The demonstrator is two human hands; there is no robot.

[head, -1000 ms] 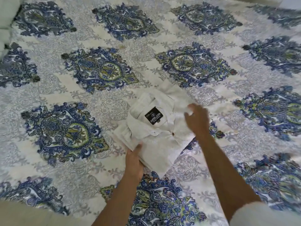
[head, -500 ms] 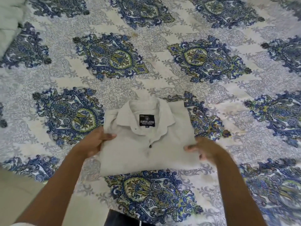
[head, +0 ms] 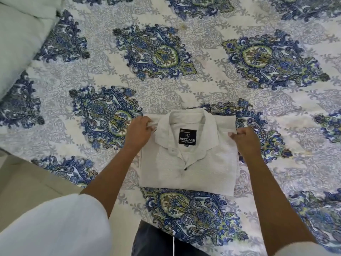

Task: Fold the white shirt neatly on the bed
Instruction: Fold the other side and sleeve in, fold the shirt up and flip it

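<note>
Well, starting at the far left, a pale mint-white cushion (head: 22, 43) lies at the upper corner of the bed (head: 203, 85), which is covered by a white sheet printed with grey scrollwork and large blue-and-green paisley medallions. Below it, a strip of plain beige floor (head: 24, 182) shows beside the mattress. A loose white sleeve (head: 55, 228) fills the lower left corner. The bare forearm coming out of it reaches up to the left hand (head: 139, 131) — its fingers are curled and pinch the shirt's upper left edge, just beside the collar.

The white textured cotton shirt (head: 188, 174) lies flat on the bed near its front edge, folded into a tidy rectangle. Its collar is at the far end and its front faces up. Inside the collar sits a black woven label (head: 187, 139) with white lettering, and one small dark button (head: 185, 169) shows at the bottom of the open neck. At the bottom centre, dark trousers with a white drawstring (head: 156, 242) show at the bed's edge. Further right, the right hand (head: 243, 140) is clenched on the shirt's upper right edge — the fabric is caught between thumb and curled fingers.
</note>
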